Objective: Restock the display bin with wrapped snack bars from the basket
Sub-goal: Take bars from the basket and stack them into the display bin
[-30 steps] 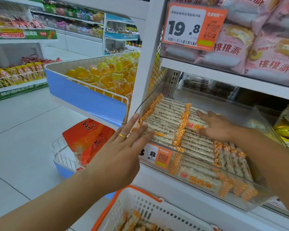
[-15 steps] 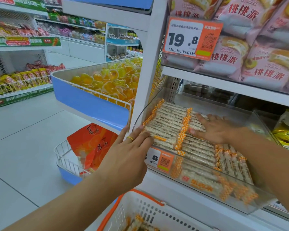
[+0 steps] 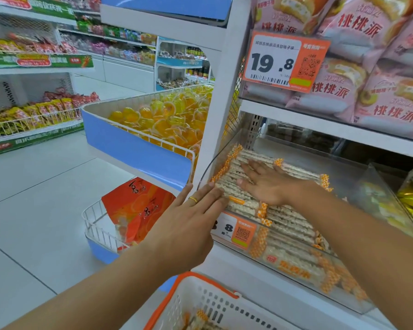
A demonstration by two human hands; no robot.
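Both flat-fingered hands, left hand and right hand, press snack bars in shelf bin.

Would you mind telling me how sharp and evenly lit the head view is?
Head view: bright, even store lighting; wide-angle lens bends the shelf post and edges; hands and snack bars fairly sharp; clear display bin wall catches mild reflections; far shelves soft.
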